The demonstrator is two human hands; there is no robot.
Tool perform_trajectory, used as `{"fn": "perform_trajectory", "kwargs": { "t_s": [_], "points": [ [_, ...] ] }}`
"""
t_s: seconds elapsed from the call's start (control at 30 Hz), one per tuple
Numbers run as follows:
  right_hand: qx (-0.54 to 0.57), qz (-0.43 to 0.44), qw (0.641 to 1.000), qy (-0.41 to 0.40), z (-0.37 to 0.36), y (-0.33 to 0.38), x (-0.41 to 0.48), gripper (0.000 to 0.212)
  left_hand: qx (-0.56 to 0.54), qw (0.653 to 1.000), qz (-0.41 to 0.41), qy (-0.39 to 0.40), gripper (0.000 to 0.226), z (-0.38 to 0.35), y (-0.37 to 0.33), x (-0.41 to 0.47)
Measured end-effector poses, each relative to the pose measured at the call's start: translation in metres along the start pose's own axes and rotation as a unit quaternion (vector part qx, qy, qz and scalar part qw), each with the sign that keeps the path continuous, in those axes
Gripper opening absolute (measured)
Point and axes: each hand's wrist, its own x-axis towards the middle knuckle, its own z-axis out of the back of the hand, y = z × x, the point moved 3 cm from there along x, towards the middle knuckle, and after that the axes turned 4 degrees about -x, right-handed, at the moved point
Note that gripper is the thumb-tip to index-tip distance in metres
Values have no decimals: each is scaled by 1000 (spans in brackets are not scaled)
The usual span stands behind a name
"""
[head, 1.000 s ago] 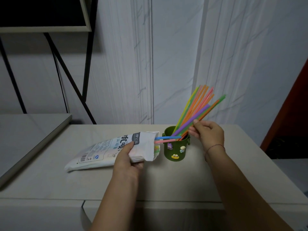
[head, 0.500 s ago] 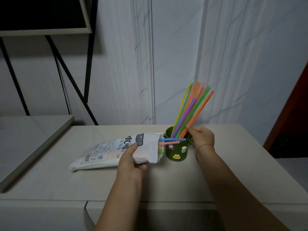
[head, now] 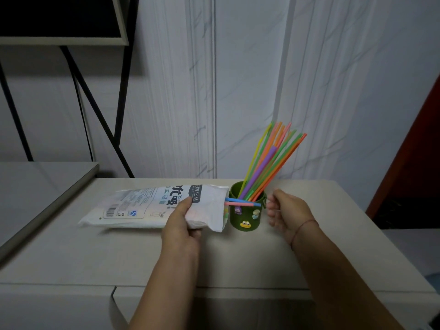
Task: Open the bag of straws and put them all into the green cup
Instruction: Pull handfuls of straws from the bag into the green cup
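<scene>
Your left hand (head: pixel 181 225) grips the white straw bag (head: pixel 152 207) near its open end, thumb on top, fingers (head: pixel 196 232) curled under; the bag lies on its side on the pale table (head: pixel 119 253), mouth pointing at the green cup (head: pixel 245 215) and just beside it. Two straws, one blue and one pink (head: pixel 240 204), stick out of the bag's mouth and cross in front of the cup's rim. A few more coloured ends show inside the opening.

The cup stands upright on the table between your two hands, small figures stuck on its side. A bundle of long straws (head: pixel 269 160) stands in it, leaning toward the right and fanning out against the wall.

Your right hand (head: pixel 285 213) sits just right of the cup, not touching it, fingers (head: pixel 271 210) loosely curled and holding nothing. A thin cord circles that wrist.
</scene>
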Motion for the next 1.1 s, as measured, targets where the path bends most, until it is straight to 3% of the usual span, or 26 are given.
{"fn": "perform_trajectory", "kwargs": {
  "t_s": [0.07,0.27,0.5,0.57,0.67,0.83,0.9,1.03,1.1],
  "points": [
    [44,-50,997,50,-10,-7,-9,28,17,999,-28,2,45,-1,0,-2],
    [169,-102,971,135,-36,-17,-27,36,69,990,-113,53,23,-14,4,-20],
    [270,-142,936,176,-43,-17,-36,31,161,959,-201,119,36,-22,1,-31],
    [281,-143,932,177,-43,-15,-36,29,176,951,-212,142,43,-25,0,-33],
    [298,-146,923,194,-45,-16,-32,32,208,940,-214,167,35,-27,1,-36],
    [340,-143,877,308,-51,-12,-36,42,252,925,-210,193,34,-30,3,-40],
    [349,-146,875,301,-50,-11,-34,41,253,924,-211,194,35,-29,3,-40],
    [322,-155,915,185,-43,-18,-25,35,216,941,-193,174,41,-26,1,-34],
    [286,-135,934,167,-40,-16,-27,27,180,956,-168,156,38,-23,0,-29]
  ]
}}
